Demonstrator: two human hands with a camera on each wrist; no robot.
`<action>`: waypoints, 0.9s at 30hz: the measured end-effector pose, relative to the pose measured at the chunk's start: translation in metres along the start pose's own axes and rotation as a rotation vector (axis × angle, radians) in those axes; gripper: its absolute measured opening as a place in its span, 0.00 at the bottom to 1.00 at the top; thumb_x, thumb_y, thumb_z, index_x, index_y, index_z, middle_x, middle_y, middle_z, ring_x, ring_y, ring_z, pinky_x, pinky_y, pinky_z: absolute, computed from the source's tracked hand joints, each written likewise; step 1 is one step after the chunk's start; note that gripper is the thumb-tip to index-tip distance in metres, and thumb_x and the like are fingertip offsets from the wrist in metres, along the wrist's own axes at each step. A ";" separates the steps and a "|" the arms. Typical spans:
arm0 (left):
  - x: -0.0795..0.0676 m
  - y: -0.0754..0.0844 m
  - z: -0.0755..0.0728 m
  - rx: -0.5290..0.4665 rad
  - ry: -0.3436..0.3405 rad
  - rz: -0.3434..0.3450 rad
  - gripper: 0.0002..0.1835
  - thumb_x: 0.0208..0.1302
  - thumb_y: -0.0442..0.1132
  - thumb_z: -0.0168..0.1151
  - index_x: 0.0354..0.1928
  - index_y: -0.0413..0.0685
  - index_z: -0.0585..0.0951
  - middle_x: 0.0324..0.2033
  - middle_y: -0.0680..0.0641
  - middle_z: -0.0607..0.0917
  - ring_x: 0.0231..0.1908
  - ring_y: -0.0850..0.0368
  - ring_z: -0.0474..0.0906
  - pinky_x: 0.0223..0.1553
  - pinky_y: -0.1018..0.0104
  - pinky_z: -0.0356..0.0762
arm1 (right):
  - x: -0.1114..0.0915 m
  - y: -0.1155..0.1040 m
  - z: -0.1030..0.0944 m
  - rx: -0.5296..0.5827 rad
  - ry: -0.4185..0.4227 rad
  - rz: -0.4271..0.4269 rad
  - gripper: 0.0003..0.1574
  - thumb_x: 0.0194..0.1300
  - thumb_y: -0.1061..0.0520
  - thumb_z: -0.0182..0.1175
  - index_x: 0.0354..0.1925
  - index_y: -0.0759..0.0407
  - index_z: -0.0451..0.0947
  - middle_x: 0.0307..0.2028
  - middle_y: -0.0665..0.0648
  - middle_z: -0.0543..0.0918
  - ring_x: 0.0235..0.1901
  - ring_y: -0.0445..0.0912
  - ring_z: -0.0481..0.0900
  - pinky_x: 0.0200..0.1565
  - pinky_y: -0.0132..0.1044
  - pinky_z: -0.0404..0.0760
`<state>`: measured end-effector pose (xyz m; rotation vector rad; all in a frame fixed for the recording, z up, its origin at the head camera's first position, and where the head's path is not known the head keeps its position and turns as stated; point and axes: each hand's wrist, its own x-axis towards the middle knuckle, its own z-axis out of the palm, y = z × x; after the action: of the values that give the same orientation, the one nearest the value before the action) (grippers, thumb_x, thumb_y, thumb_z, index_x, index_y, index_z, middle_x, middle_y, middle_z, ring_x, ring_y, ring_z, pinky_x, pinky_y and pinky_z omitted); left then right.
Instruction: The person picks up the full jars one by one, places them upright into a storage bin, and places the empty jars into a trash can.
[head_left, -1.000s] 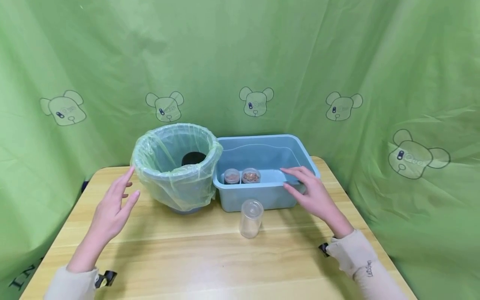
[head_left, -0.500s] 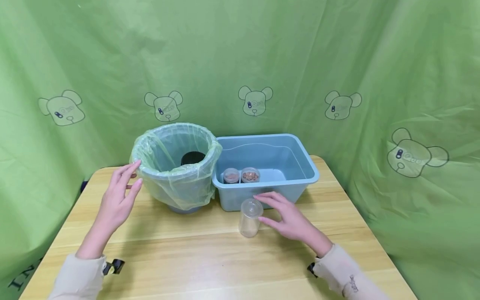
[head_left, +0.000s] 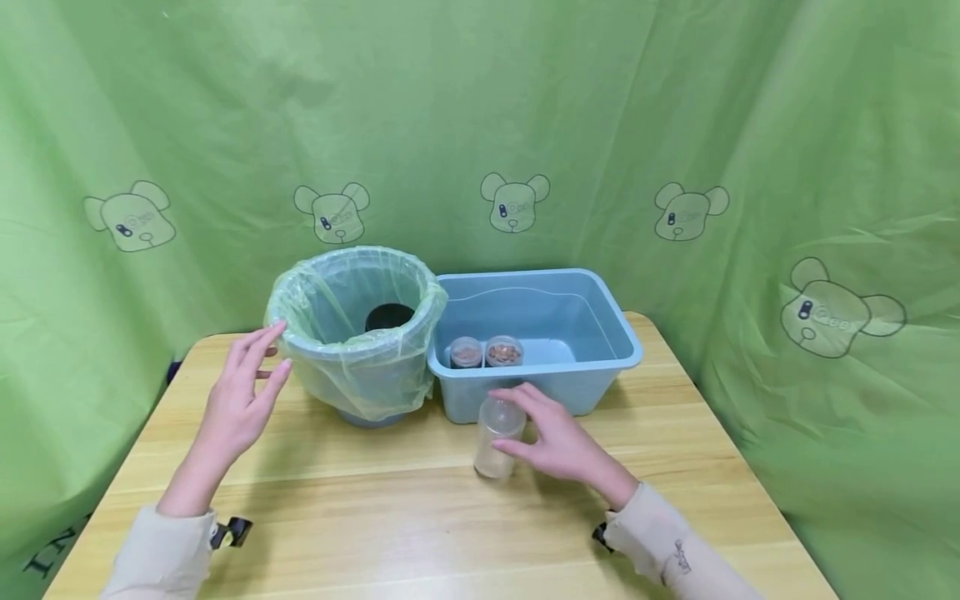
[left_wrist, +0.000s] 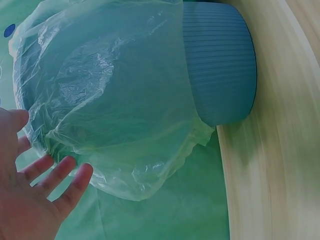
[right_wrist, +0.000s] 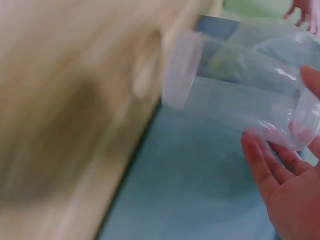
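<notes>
My right hand point(head_left: 551, 437) holds a clear plastic jar point(head_left: 498, 442) by its upper end, thumb on one side and fingers on the other. The see-through jar point(right_wrist: 240, 85) has a wider, frosted band at its lower end and shows nothing inside. It leans slightly in front of the blue tub. My left hand point(head_left: 238, 400) has its fingers extended, fingertips right at the rim of a bin point(head_left: 352, 375) lined with a thin green bag. In the left wrist view the fingers point(left_wrist: 75, 187) are spread beside the bag.
The blue tub point(head_left: 540, 392) stands right of the bin, holding two small clear-lidded jars point(head_left: 504, 352) with brownish contents. A black round thing point(head_left: 388, 317) lies inside the bin. Behind the wooden table point(head_left: 420, 533) hangs a green curtain point(head_left: 585, 100).
My right hand has come left and down from above the tub to the clear jar and taken hold of it; the jar now tilts. My left hand has moved slightly closer to the bin's rim.
</notes>
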<state>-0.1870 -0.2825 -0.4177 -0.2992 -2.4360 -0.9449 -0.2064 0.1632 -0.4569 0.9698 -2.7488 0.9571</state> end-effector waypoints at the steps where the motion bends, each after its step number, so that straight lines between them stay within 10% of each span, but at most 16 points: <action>1: 0.000 0.000 0.000 -0.001 0.001 0.003 0.29 0.79 0.41 0.55 0.79 0.57 0.66 0.71 0.38 0.69 0.59 0.40 0.76 0.48 0.73 0.74 | 0.001 -0.003 -0.004 0.011 0.014 -0.008 0.43 0.63 0.40 0.73 0.72 0.44 0.72 0.56 0.46 0.80 0.53 0.43 0.81 0.55 0.47 0.85; 27: 0.000 0.000 0.005 0.016 0.017 0.020 0.31 0.77 0.40 0.58 0.79 0.55 0.65 0.71 0.37 0.68 0.59 0.40 0.76 0.50 0.79 0.72 | 0.041 -0.058 -0.077 0.323 0.336 -0.222 0.44 0.58 0.64 0.75 0.71 0.53 0.74 0.58 0.53 0.81 0.53 0.43 0.79 0.49 0.30 0.85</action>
<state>-0.1886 -0.2795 -0.4207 -0.3075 -2.4193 -0.9154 -0.2150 0.1504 -0.3536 1.0173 -2.2043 1.4019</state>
